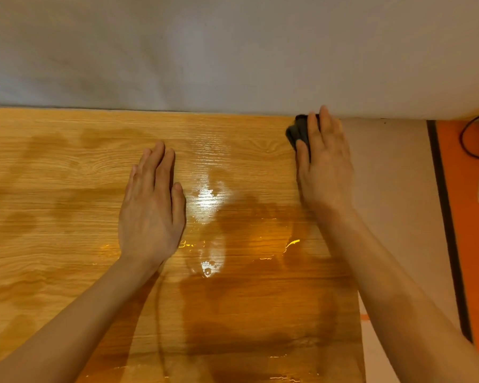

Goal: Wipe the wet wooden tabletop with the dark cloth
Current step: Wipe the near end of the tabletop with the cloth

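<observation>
The right hand (322, 164) lies flat, fingers straight, pressing the dark cloth (297, 132) onto the far right corner of the wooden tabletop (67, 167), at about one o'clock in the view, hard against the pale wall (233, 51); the left hand (152, 205) rests palm-down and holds nothing, near the centre, seemingly bracing. The wiping step looks to be underway, at the far end of a stroke; water (206, 200) glistens between the hands and at six o'clock, so much seems left. The next move probably calls for drawing the cloth back toward five o'clock through the shining patches with steady downward pressure. Most of the cloth is hidden beneath the right palm; its size cannot be told. At three o'clock a black cable (470, 134) and a white object are cut off by the edge; what they are is unclear.
</observation>
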